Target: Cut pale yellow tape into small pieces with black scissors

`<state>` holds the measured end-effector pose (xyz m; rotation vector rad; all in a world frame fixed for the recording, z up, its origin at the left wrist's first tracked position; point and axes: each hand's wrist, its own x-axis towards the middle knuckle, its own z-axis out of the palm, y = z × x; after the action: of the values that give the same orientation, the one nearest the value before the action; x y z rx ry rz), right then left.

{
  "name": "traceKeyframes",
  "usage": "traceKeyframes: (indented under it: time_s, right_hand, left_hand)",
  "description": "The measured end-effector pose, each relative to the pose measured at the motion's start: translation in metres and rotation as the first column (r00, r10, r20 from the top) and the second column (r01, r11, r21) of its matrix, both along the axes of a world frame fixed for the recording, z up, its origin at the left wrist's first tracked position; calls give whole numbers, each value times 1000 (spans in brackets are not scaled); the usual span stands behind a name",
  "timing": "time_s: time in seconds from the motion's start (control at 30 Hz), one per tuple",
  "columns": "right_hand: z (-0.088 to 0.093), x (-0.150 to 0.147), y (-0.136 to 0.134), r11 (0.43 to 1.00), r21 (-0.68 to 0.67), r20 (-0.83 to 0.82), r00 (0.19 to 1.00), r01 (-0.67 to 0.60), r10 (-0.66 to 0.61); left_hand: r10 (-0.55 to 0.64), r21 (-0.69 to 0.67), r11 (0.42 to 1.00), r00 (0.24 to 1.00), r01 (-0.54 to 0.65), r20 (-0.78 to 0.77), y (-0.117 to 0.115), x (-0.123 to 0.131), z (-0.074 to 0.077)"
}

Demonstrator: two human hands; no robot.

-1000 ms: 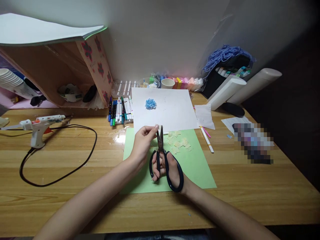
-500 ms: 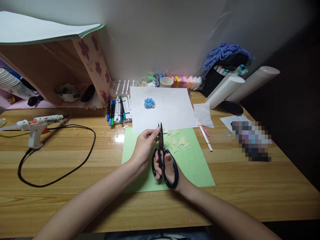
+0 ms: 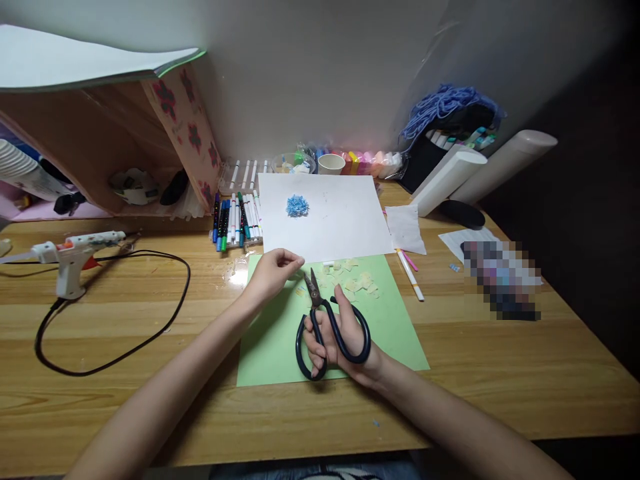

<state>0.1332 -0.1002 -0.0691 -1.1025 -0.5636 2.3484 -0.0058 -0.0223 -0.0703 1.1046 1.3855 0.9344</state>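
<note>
My right hand (image 3: pixel 345 333) is closed around the black handles of a pair of scissors (image 3: pixel 313 293), whose blades are slightly apart and point away from me. To their left, my left hand (image 3: pixel 275 272) pinches with thumb and forefinger. Whatever lies between those fingertips is too small to make out. Both hands are over a sheet of green paper (image 3: pixel 390 340). Pale yellow scraps (image 3: pixel 363 283) are scattered on that sheet. Beyond it lies a white sheet (image 3: pixel 345 220) with a small heap of blue bits (image 3: pixel 298 206) on it.
A white glue gun (image 3: pixel 73 263) with a looped black cord sits at left. Several markers (image 3: pixel 235 220) lie beside the white sheet. A paper cup (image 3: pixel 331 164) stands at the back. White rolls (image 3: pixel 450 180) and a black pen holder (image 3: pixel 425 160) are at right.
My left hand has moved left, away from the blades. The scissors have come nearer to me, and their handles have spread wider. More yellow scraps show near the blade tips.
</note>
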Motion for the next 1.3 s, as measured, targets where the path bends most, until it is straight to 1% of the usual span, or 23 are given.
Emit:
traceKeyframes:
  time_s: [0.07,0.17,0.23,0.27,0.33,0.4,0.5,0.57,0.6,0.67,0.77,0.87,0.97,1.03,1.1,1.17,1.2,1.23,1.3]
  right_hand:
    - [7,4,1,1000,-5,-33,999,-4,4]
    - [17,16,9,994,97,-82,996,44,-36]
    - [23,32,19,976,204,-87,994,80,-64]
    - [26,41,25,954,270,-64,992,126,-112]
    - [30,63,38,898,400,32,977,183,-213]
    - [31,84,49,852,481,103,953,204,-287]
    - [26,104,56,840,485,134,928,243,-346]
    - [21,109,57,839,466,128,917,281,-379]
    - [19,110,56,841,455,125,915,291,-384]
    - [16,110,54,847,439,121,914,301,-387]
    - [16,110,51,856,426,110,923,292,-370]
    - [18,112,51,860,417,93,927,295,-363]
    - [20,116,52,845,428,90,916,320,-392]
    - [21,118,54,833,443,98,906,331,-412]
    - [23,118,54,828,453,112,900,331,-421]
    - [24,118,54,828,458,121,900,324,-419]
    - [24,118,54,829,458,120,902,321,-416]
    - [25,118,53,831,456,116,904,319,-411]
    - [25,117,52,835,447,101,909,321,-403]
  left_hand:
    - [-100,67,992,982,111,-160,5,-8,-4]
    - [-175,149,958,908,246,-380,6,-12,-2]
    - [-169,210,928,848,309,-502,4,-11,3]
    - [-157,238,912,819,335,-552,2,-9,7]
    - [-144,272,879,762,392,-632,-1,-6,14]
    - [-202,243,842,698,482,-687,-5,-2,19]
    - [-346,100,786,569,609,-746,-11,1,22]
    - [-387,28,770,503,637,-773,-14,1,20]
    - [-397,9,767,486,641,-778,-15,1,20]
    - [-420,-9,760,481,649,-770,-16,1,18]
    - [-444,-3,763,521,646,-729,-14,0,16]
    - [-416,42,793,591,607,-691,-11,3,15]
    - [-362,97,806,616,583,-700,-12,12,14]
    - [-301,151,796,601,586,-740,-14,23,13]
    - [-262,183,766,559,617,-786,-18,37,13]
    - [-268,164,733,501,660,-823,-21,49,10]
    - [-274,147,727,479,670,-834,-22,55,9]
    - [-280,131,730,468,671,-838,-22,59,7]
    - [-302,114,742,480,661,-824,-22,63,5]
